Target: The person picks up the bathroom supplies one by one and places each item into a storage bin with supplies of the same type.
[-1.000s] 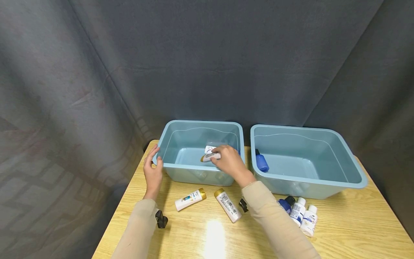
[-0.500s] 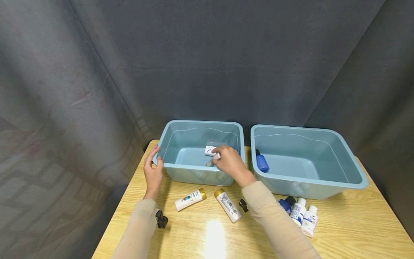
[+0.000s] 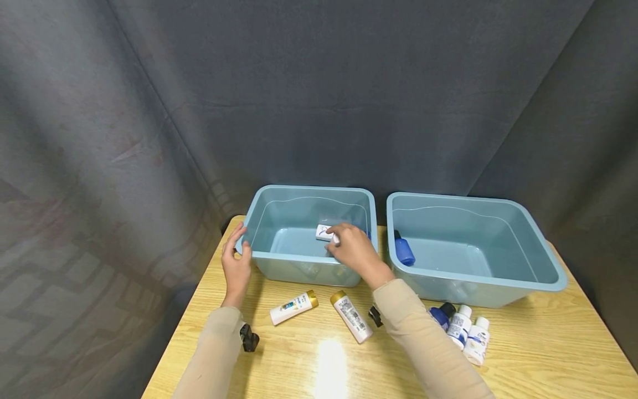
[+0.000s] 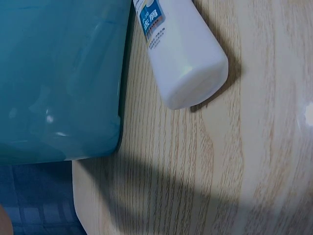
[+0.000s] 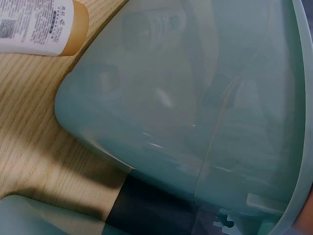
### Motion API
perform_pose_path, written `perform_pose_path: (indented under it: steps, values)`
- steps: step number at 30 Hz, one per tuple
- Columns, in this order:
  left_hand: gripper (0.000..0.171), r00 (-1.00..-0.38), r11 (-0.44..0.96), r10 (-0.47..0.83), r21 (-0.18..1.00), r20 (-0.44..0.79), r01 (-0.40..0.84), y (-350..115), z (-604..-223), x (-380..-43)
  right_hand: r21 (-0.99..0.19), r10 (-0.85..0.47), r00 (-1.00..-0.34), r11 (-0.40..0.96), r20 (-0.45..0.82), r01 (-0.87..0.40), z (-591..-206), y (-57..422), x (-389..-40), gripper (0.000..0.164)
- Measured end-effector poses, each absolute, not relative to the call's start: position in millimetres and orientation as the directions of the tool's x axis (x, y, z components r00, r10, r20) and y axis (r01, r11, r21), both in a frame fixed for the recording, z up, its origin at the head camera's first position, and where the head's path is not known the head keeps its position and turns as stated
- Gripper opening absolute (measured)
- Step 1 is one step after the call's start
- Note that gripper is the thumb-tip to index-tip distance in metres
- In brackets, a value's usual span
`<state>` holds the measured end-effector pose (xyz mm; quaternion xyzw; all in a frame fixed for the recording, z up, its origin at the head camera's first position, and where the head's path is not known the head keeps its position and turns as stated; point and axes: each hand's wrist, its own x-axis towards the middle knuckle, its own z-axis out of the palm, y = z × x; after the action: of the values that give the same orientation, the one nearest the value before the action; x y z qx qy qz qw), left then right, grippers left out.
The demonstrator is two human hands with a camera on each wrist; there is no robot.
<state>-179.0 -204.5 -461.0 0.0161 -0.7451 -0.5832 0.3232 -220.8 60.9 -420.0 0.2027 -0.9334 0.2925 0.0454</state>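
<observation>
In the head view my right hand (image 3: 354, 249) reaches into the left light-blue tub (image 3: 279, 257) and grips a small white shampoo bottle (image 3: 336, 240). Only one end of that bottle shows; the fingers and the tub's front wall hide the rest. Just behind the fingertips, a white bottle (image 3: 324, 232) with a blue mark lies in the tub. My left hand (image 3: 236, 269) holds the tub's front left corner, thumb and fingers spread around the rim. In the right wrist view the tub wall (image 5: 161, 98) covers most of the frame, with a sliver of hand beyond its rim.
Two white shampoo bottles with gold caps, one left (image 3: 293, 307) and one right (image 3: 351, 317), lie before the left tub. The right tub (image 3: 488, 281) holds a blue bottle (image 3: 404, 251). Near its front lie a dark blue bottle (image 3: 440, 316) and two white bottles (image 3: 477, 341).
The shampoo bottle in my right hand has tipped downward; its gold cap, visible one second ago, is now hidden. Both hands stay in nearly the same place.
</observation>
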Motion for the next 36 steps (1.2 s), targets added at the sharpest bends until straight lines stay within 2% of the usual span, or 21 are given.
perform_pose_path:
  steps: [10, 28, 36]
  values:
    - [0.036, -0.791, 0.325, -0.408, 0.882, 0.456, 0.341, -203.2, -460.2, -179.8, -0.547, -0.336, -0.905, 0.72, 0.262, -0.426, -419.4, 62.5, -218.6, 0.027]
    - [0.036, -0.799, 0.319, -0.403, 0.887, 0.446, 0.334, -203.8, -459.8, -178.2, -0.556, -0.266, -0.885, 0.699, 0.382, -0.45, -411.5, 67.2, -203.9, 0.026]
    - [0.036, -0.798, 0.318, -0.404, 0.887, 0.447, 0.336, -203.5, -459.4, -178.5, -0.511, -0.261, -0.818, 0.672, 0.513, -0.535, -410.5, 72.3, -188.1, 0.025]
